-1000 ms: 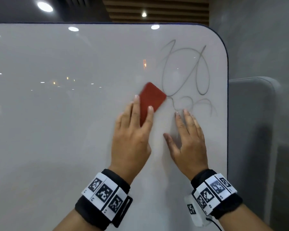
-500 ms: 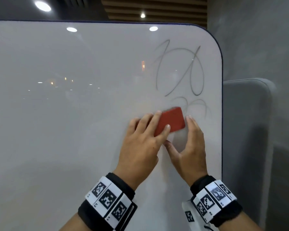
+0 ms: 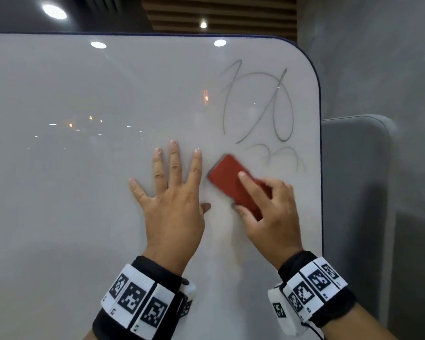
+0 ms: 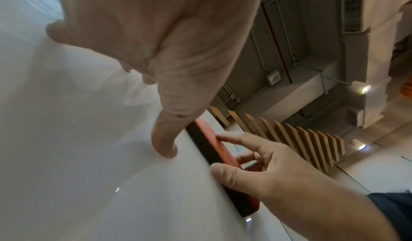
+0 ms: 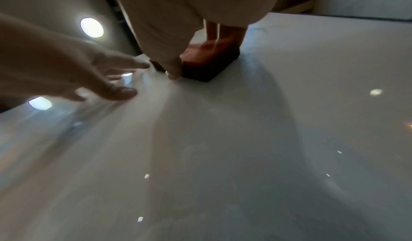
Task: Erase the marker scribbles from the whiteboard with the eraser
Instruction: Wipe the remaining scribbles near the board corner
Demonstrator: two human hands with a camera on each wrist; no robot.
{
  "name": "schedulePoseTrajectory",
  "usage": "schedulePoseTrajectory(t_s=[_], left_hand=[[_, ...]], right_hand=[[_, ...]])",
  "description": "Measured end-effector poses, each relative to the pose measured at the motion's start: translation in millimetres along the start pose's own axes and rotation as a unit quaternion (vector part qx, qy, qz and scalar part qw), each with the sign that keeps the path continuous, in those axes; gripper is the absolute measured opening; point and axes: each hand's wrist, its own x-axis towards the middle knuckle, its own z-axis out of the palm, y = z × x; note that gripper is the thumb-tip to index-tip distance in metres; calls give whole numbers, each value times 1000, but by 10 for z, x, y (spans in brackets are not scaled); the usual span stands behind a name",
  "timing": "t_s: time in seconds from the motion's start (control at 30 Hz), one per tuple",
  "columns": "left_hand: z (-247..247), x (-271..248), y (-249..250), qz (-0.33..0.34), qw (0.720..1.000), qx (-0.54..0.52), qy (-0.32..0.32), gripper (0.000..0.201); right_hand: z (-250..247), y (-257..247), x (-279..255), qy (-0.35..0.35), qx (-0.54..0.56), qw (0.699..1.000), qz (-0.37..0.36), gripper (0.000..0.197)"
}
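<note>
A red eraser (image 3: pixel 228 179) lies flat against the whiteboard (image 3: pixel 84 192), just below and left of the grey marker scribbles (image 3: pixel 258 106). My right hand (image 3: pixel 268 207) grips the eraser, thumb on its lower edge and index finger across its back. My left hand (image 3: pixel 172 192) rests flat on the board to the eraser's left, fingers spread and straight. In the left wrist view the eraser (image 4: pixel 214 149) shows edge-on, a dark felt layer under the red back, held by the right hand (image 4: pixel 252 170). In the right wrist view the eraser (image 5: pixel 209 63) sits under my fingers.
The whiteboard's rounded right edge (image 3: pixel 320 143) runs close to the scribbles. Beyond it stands a grey padded panel (image 3: pixel 353 192) against a grey wall. Fainter smudged loops (image 3: pixel 280 155) sit below the main scribbles.
The eraser passed from my left hand to my right hand. The left hand let go and moved left, now flat on the board. The lower scribble lines look fainter.
</note>
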Motion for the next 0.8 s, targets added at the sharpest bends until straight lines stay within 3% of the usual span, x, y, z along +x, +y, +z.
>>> schedulePoseTrajectory(t_s=[0.13, 0.33, 0.47, 0.53, 0.7, 0.8], left_hand=[[14, 11, 23, -8, 999, 30, -25, 97], [28, -1, 22, -6, 999, 28, -25, 97], [37, -4, 23, -5, 999, 37, -29, 97], [41, 3, 22, -5, 999, 39, -33, 97], [86, -6, 6, 0, 1000, 25, -12, 99], [102, -13, 1, 3, 1000, 23, -11, 99]], right_hand=[[46, 64, 57, 56, -4, 994, 88, 62], [75, -21, -18, 20, -5, 1000, -19, 52], [72, 157, 95, 90, -1, 990, 111, 54], [112, 75, 97, 96, 10, 985, 143, 56], [71, 43, -6, 27, -12, 999, 27, 55], [10, 288, 65, 87, -10, 991, 105, 55]])
